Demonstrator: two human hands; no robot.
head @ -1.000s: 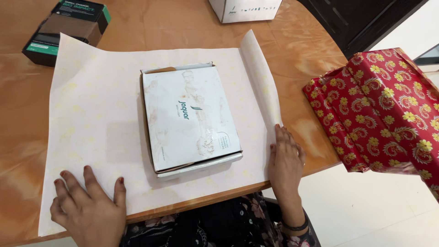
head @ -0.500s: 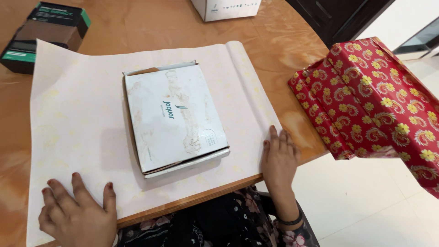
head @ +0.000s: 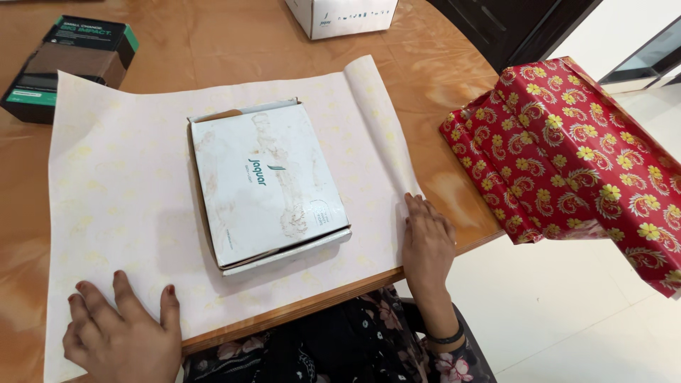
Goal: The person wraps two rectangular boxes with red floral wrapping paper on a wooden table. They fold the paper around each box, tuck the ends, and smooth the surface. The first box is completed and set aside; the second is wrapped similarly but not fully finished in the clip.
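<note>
A flat white cardboard box lies in the middle of a pale sheet of wrapping paper spread face down on a wooden table. My left hand rests flat, fingers spread, on the sheet's near left corner. My right hand presses flat on the sheet's near right corner, beside the table's edge. The sheet's right edge curls upward. Neither hand holds anything.
A folded bundle of red floral wrapping paper hangs off the table's right side. A dark box with green trim sits at the far left. Another white box stands at the far edge. White floor lies to the right.
The view shifted slightly; both hands stay flat on the sheet's near corners. My right hand slid a little inward along the right edge. The box has not moved.
</note>
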